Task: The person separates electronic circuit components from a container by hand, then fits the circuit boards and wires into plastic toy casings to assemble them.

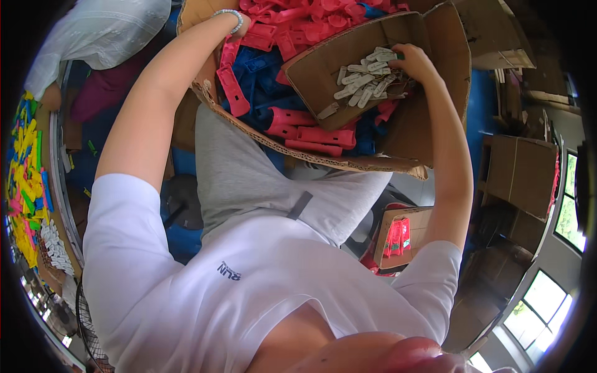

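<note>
A large cardboard box [311,155] stands in front of my lap, filled with pinkish-red plastic parts [233,93] and blue plastic parts [258,68]. A smaller open carton [311,71] rests tilted on top of them, holding a pile of flat white pieces [360,81]. My right hand [415,62] reaches over this carton, its finger and thumb closed on the end of a white piece [386,56] at the pile's edge. My left hand [241,26], below a beaded bracelet, is in the big box among the red parts; its fingers are hidden.
At far left, a table edge [59,180] borders heaped yellow, green and blue parts [28,168], beside a person's pale sleeve [99,31]. A small box [420,224] with red parts stands right of my leg. Cartons [519,174] are stacked at right.
</note>
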Demonstrator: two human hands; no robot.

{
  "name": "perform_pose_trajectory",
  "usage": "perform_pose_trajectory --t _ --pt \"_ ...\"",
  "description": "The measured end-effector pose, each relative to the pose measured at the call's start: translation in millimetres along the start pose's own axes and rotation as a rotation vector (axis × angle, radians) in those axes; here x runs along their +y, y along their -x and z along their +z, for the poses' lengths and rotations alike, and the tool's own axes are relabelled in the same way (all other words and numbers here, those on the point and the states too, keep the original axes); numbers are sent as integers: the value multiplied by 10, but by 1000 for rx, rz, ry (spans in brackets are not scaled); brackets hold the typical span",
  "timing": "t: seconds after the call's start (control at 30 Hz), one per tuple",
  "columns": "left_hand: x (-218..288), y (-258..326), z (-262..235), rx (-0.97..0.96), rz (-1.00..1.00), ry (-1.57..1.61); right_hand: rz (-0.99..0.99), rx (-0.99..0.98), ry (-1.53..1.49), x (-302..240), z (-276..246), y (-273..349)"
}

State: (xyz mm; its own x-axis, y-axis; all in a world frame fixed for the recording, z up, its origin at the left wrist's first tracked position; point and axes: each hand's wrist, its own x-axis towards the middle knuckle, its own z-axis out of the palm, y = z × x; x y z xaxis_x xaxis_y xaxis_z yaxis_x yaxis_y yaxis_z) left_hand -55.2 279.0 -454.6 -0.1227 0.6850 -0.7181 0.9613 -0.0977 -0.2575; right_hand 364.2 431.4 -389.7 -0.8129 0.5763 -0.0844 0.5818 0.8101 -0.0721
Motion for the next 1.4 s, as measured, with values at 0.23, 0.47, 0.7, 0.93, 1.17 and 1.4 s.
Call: perform_pose_trajectory --t 0.23,0.47,0.7,0.93,1.17,1.4 --pt "66 828 133 125 194 -150 -110 76 104 -296 358 -276" --pt "69 1552 -112 21 220 171 267 643 -851 -52 -382 -120" --pt "-234 2086 58 323 489 785 142 791 -1202 -645 -1373 87" --pt "-134 1915 551 565 367 1630 55 256 -1244 -994 -855 -98" --pt "387 2199 311 906 448 2340 391 354 100 -481 268 -316" --pt "380 1998 457 1135 370 2297 -346 7 -6 -1141 418 -395"
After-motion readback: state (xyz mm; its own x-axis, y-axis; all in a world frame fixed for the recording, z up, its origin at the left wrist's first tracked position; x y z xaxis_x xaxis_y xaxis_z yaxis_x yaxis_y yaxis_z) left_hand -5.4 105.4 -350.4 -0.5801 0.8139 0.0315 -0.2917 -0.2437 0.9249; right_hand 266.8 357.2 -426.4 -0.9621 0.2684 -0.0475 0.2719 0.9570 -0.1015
